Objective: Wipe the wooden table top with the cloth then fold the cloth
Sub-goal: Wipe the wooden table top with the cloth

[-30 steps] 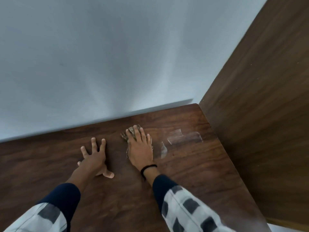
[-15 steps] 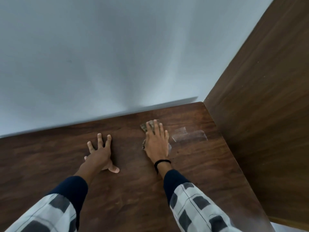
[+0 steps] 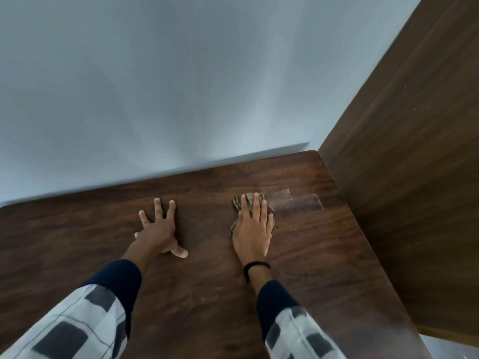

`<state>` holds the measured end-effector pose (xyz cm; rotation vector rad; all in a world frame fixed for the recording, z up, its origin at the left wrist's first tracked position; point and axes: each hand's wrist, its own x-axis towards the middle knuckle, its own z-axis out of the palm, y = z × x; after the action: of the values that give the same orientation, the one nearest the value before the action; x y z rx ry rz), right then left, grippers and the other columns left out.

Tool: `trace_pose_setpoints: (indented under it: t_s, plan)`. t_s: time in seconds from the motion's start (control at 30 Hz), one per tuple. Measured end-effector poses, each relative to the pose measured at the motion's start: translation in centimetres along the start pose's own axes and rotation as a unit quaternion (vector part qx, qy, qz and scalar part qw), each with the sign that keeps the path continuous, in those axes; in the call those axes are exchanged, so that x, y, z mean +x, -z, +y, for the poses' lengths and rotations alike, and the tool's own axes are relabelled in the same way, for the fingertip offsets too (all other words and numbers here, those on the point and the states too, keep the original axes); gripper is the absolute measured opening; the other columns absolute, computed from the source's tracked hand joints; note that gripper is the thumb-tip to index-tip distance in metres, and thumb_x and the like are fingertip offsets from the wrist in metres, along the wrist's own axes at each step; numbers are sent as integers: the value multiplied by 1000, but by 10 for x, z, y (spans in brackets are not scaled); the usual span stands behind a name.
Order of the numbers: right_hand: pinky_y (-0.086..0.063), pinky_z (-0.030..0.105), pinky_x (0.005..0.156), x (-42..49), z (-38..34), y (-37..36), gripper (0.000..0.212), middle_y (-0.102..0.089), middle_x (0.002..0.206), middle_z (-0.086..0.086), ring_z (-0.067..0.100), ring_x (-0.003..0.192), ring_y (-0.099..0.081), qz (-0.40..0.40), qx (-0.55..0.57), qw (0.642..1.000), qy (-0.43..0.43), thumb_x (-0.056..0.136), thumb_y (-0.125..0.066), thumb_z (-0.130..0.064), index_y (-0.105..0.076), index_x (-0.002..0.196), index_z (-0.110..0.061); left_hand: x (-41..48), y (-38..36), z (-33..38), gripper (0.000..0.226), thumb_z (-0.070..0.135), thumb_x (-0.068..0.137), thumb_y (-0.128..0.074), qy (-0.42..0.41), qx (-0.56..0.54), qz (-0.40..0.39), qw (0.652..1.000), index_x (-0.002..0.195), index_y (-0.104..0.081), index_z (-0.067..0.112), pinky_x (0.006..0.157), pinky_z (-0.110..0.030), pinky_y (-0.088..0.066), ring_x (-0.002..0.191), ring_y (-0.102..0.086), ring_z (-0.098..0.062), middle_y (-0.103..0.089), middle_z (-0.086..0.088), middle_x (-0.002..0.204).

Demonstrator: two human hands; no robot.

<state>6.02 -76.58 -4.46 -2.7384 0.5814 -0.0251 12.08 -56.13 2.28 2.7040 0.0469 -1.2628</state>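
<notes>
step: wiping, folding not yet begun | cloth (image 3: 237, 202) flat on wooden table top (image 3: 311, 268), just left of glossy patch (image 3: 295, 202), mostly under right hand (image 3: 254, 229), fingers straight, together, pressing down | left hand (image 3: 159, 229) well left of patch, fingers spread, flat on wood | next: probably a pressed sweep over the patch
</notes>
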Motion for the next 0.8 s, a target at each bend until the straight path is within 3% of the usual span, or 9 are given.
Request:
trace_pose_setpoints:
  t_s: [0.1, 0.2, 0.27, 0.4, 0.53, 0.63, 0.7, 0.8]
  plan:
    - [-22, 56, 123, -44, -8, -14, 70, -17, 170, 7, 31, 156, -16, -15, -1, 998, 69, 96, -56, -27, -28, 160, -29, 1, 0, 1, 148, 36, 63, -91, 6, 0, 1, 1000, 149, 30, 32, 112, -69, -17, 141, 27, -49, 48, -1, 149]
    - [-17, 53, 124, -27, -8, -12, 70, -13, 171, 3, 27, 157, -11, -32, -8, 986, 166, 97, -53, -28, -24, 160, -30, 0, 0, 1, 148, 38, 63, -91, 3, 9, 1, 1000, 150, 29, 30, 114, -67, -15, 140, 27, -50, 46, -3, 150]
    - [-14, 52, 125, 2, 3, 0, 62, -8, 171, 1, 26, 157, -6, -50, -31, 988, 143, 104, -42, -27, -19, 162, -31, -1, 0, 1, 148, 40, 63, -91, -1, 12, 0, 1000, 150, 28, 30, 114, -67, -15, 140, 26, -50, 45, -3, 151]
    - [-13, 51, 126, -7, 31, 10, 57, -7, 171, 2, 25, 158, -5, -16, -8, 1000, 9, 107, -35, -25, -20, 162, -31, -3, 0, 1, 147, 41, 63, -91, 3, 21, 3, 1000, 150, 28, 29, 115, -66, -13, 140, 26, -51, 44, -5, 152]
    - [-21, 54, 123, -76, 21, -5, 66, -17, 170, 5, 28, 156, -14, -43, -22, 994, 93, 94, -26, -33, -23, 160, -31, -3, 3, 5, 149, 41, 63, -90, 11, 29, -2, 1000, 150, 29, 28, 115, -66, -12, 140, 24, -53, 44, -8, 151]
    - [-18, 50, 124, -59, 14, -3, 63, -16, 170, 0, 25, 157, -13, -52, -5, 983, 177, 97, -26, -32, -25, 160, -32, -7, 3, 6, 147, 43, 64, -90, 17, 35, -2, 999, 150, 29, 28, 115, -65, -13, 141, 23, -52, 42, -8, 152]
    - [-17, 51, 125, -35, 26, 8, 57, -13, 171, 0, 24, 157, -10, -64, -28, 985, 155, 105, -32, -28, -22, 160, -32, -10, 3, 6, 146, 45, 65, -88, 12, 41, 0, 999, 151, 28, 26, 116, -63, -10, 141, 23, -52, 40, -9, 154]
    - [-17, 52, 125, -41, 62, 19, 58, -9, 171, 0, 24, 158, -6, -38, -33, 998, 32, 107, -39, -25, -20, 161, -32, -16, 3, 7, 143, 46, 68, -86, 9, 49, 6, 999, 151, 27, 24, 117, -61, -8, 141, 22, -52, 38, -12, 155]
